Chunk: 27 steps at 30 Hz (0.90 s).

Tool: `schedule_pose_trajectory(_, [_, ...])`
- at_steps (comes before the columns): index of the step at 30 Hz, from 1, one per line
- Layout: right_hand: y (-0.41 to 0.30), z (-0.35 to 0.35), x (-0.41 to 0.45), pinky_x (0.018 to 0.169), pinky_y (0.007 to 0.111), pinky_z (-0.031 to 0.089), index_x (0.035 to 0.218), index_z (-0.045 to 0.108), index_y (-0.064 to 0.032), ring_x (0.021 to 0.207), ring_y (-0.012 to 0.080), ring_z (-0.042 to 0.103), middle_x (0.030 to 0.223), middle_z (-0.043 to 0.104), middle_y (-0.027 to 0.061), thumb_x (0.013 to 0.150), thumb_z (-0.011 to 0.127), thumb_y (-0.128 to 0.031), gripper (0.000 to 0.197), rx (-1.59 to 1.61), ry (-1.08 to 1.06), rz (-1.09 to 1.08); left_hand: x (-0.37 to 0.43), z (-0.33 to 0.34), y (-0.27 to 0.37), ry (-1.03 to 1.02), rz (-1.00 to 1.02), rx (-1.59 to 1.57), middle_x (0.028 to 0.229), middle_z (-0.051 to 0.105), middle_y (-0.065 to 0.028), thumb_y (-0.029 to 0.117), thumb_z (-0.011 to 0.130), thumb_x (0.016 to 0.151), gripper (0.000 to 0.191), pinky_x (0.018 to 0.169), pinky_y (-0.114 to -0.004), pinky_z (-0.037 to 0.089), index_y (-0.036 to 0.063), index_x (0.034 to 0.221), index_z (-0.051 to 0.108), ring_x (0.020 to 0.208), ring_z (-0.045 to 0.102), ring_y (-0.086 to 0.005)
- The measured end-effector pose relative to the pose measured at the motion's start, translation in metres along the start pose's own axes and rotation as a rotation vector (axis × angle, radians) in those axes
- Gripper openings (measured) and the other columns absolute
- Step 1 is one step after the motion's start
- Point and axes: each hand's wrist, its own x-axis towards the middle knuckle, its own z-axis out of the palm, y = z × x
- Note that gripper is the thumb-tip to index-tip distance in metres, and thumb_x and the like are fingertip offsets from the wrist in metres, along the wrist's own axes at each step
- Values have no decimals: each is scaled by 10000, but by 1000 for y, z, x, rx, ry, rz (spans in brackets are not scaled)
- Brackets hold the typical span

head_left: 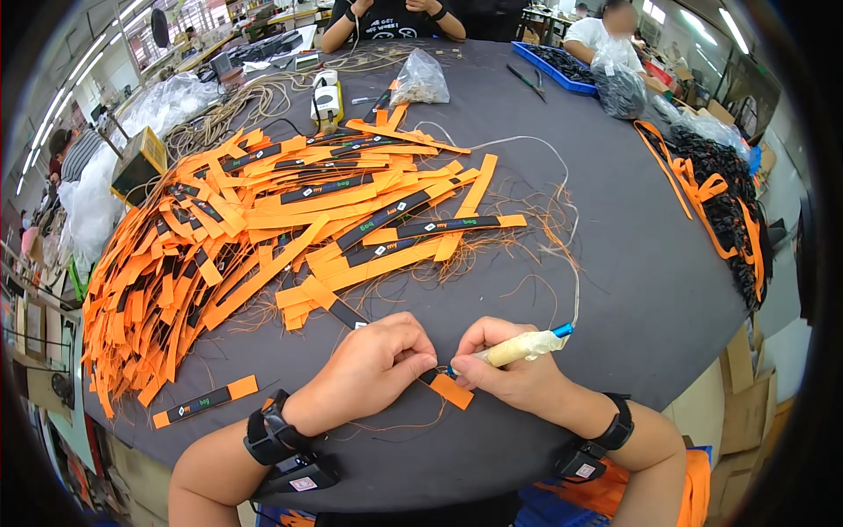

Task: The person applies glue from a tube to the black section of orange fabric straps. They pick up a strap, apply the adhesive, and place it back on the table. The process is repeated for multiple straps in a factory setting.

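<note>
My left hand pinches an orange webbing strap with a black label, which runs slantwise under the fingers. The strap's orange end pokes out between my hands. In my right hand is a corded pen-shaped tool, wrapped in cream tape, with a blue rear end. Its tip meets the strap near loose threads; whether it touches them I cannot tell. A large heap of similar straps, with printed black labels and trailing orange threads, spreads beyond my left hand. One separate strap lies left of my left wrist.
The tool's pale cord curves over the dark tabletop to a power socket block. Shears and a blue tray sit at the back. A dark heap with orange straps lines the right edge. Another person sits opposite.
</note>
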Motion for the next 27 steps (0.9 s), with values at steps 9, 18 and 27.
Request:
schedule_pose_trajectory(9, [0, 1, 0, 502, 221, 373, 850, 599, -42, 587, 26, 477, 665, 562, -36, 889, 706, -200, 195, -13, 5, 9, 0, 1, 0, 9, -14, -7, 868, 607, -67, 62, 677, 872, 71, 679, -284, 476, 6, 862, 635, 776, 586, -181])
schedule_pose_trajectory(18, [-1, 1, 0, 520, 202, 422, 853, 594, -37, 605, 27, 540, 688, 597, -27, 896, 688, -157, 159, 70, 22, 33, 0, 1, -3, 29, -33, -67, 911, 581, -68, 43, 641, 904, 68, 691, -269, 501, -14, 876, 615, 781, 600, -161])
schedule_pose_trajectory(27, [-5, -1, 1, 645, 240, 577, 897, 571, -10, 710, 124, 690, 778, 671, 72, 921, 619, -83, 91, 186, 58, 169, 5, 4, -6, 223, -256, -433, 911, 543, -65, 44, 575, 957, 116, 648, -238, 578, -57, 902, 559, 737, 685, -148])
